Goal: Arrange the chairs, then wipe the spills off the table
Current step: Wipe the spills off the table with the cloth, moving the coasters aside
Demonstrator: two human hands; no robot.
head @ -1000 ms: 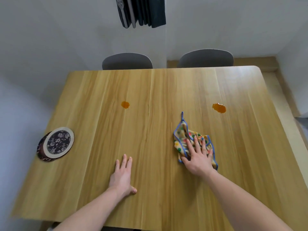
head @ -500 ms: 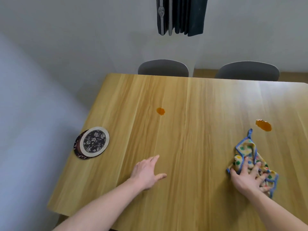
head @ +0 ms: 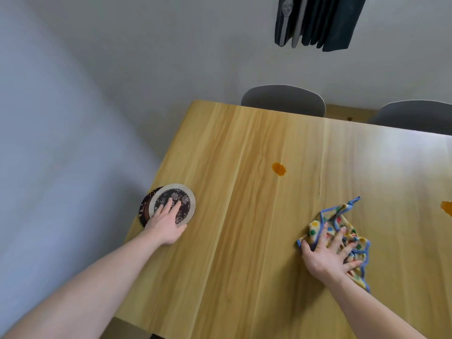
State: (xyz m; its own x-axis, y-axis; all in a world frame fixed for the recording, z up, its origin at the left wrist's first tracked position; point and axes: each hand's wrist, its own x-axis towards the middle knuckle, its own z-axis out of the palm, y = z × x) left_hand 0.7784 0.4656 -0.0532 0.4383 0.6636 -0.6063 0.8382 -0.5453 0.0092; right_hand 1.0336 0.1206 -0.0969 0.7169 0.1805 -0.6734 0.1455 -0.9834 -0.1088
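Note:
A wooden table [head: 244, 241] fills the view. On it lie two orange spills: one [head: 278, 169] near the middle and another [head: 447, 208] cut off by the right edge. My right hand [head: 327, 255] presses flat on a crumpled dotted cloth with blue trim [head: 342, 226], fingers spread. My left hand [head: 166, 223] rests on a stack of round floral coasters [head: 182, 199] at the table's left edge, fingers on top and thumb at the near rim. Two grey chairs stand tucked at the far side, one [head: 283, 99] left and one [head: 415, 116] right.
A pale wall and floor run along the table's left side. A dark ribbed object [head: 318, 20] hangs on the far wall above the chairs. Part of a grey chair [head: 127, 329] shows under the table's near edge.
My left hand moved left from the bare tabletop onto the coaster stack. The view swung left. My right hand stayed flat on the cloth.

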